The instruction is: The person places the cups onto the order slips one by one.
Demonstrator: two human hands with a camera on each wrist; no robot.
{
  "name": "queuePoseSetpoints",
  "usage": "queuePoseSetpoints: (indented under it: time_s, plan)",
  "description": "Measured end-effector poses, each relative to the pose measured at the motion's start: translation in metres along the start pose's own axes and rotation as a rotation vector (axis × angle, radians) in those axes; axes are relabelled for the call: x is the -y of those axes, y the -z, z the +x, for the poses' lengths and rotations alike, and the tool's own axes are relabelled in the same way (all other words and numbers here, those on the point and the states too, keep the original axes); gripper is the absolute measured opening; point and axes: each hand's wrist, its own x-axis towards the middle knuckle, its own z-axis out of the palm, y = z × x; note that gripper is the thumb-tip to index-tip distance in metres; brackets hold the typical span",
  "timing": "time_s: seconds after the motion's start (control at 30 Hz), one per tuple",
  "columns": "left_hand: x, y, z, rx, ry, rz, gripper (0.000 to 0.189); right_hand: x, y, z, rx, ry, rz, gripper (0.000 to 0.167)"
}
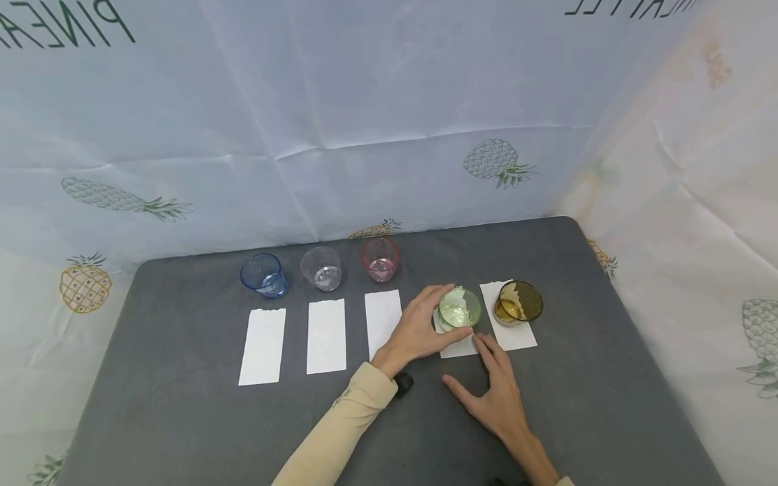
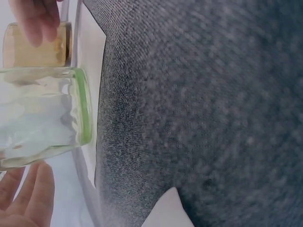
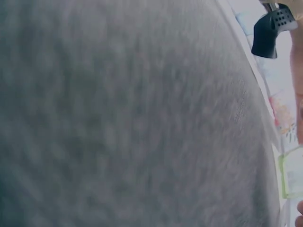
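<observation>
- Green glass, at the clock's centre, is standing over a paper.
- Left hand, at 8 o'clock, is curving thumb and fingers round it.
- Right hand, at 5 o'clock, is spreading its fingers, holding nothing.
- Amber glass is resting at 3 o'clock.

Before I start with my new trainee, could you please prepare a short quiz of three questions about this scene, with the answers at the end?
1. Which glass is between the thumb and fingers of the left hand?
A) the clear glass
B) the green glass
C) the pink glass

2. True or false: the amber glass stands on a white paper.

3. In the head view, which glass is farthest to the left?

Key:
1. B
2. True
3. The blue glass
</observation>
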Motion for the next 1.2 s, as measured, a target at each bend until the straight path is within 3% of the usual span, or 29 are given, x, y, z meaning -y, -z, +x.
queuePoseSetpoints:
  time_s: [0.3, 0.57, 0.73, 0.93, 1.2]
  plan:
    - [-0.003, 0.004, -0.007, 0.007, -0.032, 0.006, 0.092, 0.017, 0.002, -0.007, -0.012, 0.022, 0.086, 0.087]
    - [-0.01, 0.022, -0.012, -0.012, -0.06, 0.005, 0.094, 0.029, -0.001, -0.006, -0.078, 0.182, 0.206, 0.084]
    - [-0.01, 0.043, -0.015, -0.022, -0.078, 0.017, 0.094, 0.038, -0.004, -0.002, -0.076, 0.235, 0.258, 0.082]
    - [-0.003, 0.078, -0.019, -0.066, -0.085, 0.057, 0.092, 0.048, -0.011, 0.006, -0.066, 0.257, 0.293, 0.078]
    - [0.011, 0.122, -0.016, -0.108, -0.102, 0.105, 0.092, 0.063, -0.025, 0.018, 0.021, 0.226, 0.293, 0.08]
